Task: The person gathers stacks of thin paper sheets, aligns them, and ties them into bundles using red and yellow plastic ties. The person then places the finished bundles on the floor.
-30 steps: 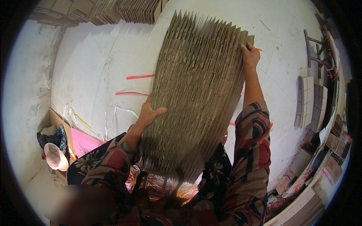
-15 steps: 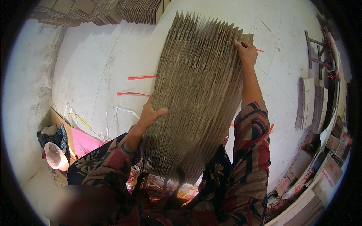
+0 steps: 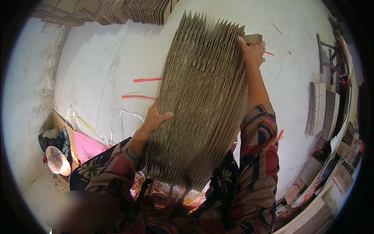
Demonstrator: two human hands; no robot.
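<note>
A large bundle of folded cardboard sheets (image 3: 202, 93) stands on edge in front of me, its folds packed tightly side by side. My left hand (image 3: 155, 118) presses against its left side, thumb lying over the top edges and the other fingers partly hidden. At the far right corner my right hand (image 3: 253, 54) grips the end sheets, thumb on their upper edges and fingers round the outer side. Two red straps (image 3: 146, 80) stick out from under the bundle on the left, and a short red strap end (image 3: 269, 53) shows beyond my right hand.
More cardboard stacks (image 3: 148, 12) stand at the far left. Pale sheet stacks (image 3: 316, 109) and a dark stool frame (image 3: 326, 54) line the right side. Near the left wall are a pink sheet (image 3: 87, 147), a pale hat (image 3: 58, 160) and loose white strapping (image 3: 126, 114).
My right thumb has slid left over more sheet edges, and its grip is wider. The end sheets beside it stand out more. My left hand has stayed in place.
</note>
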